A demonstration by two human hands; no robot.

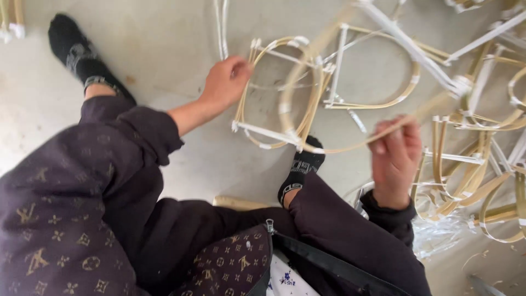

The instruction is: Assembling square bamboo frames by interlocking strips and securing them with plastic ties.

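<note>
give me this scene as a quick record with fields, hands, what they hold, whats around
setting: person seated on a pale concrete floor, head view looking down
left hand: left hand grips the rim of a bamboo strip frame
right hand: right hand closed on a thin bamboo strip, blurred
frame position: on the floor, just beyond the black sock
nearby: pile of similar frames at the right
clothing: dark patterned sleeves

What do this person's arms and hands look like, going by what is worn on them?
Both hands are bare: the left hand and the right hand wear no gloves or rings that show. Each arm has a dark purplish-black sleeve with a ribbed cuff; the left sleeve is pushed up the forearm, the right sleeve reaches the wrist.
</note>
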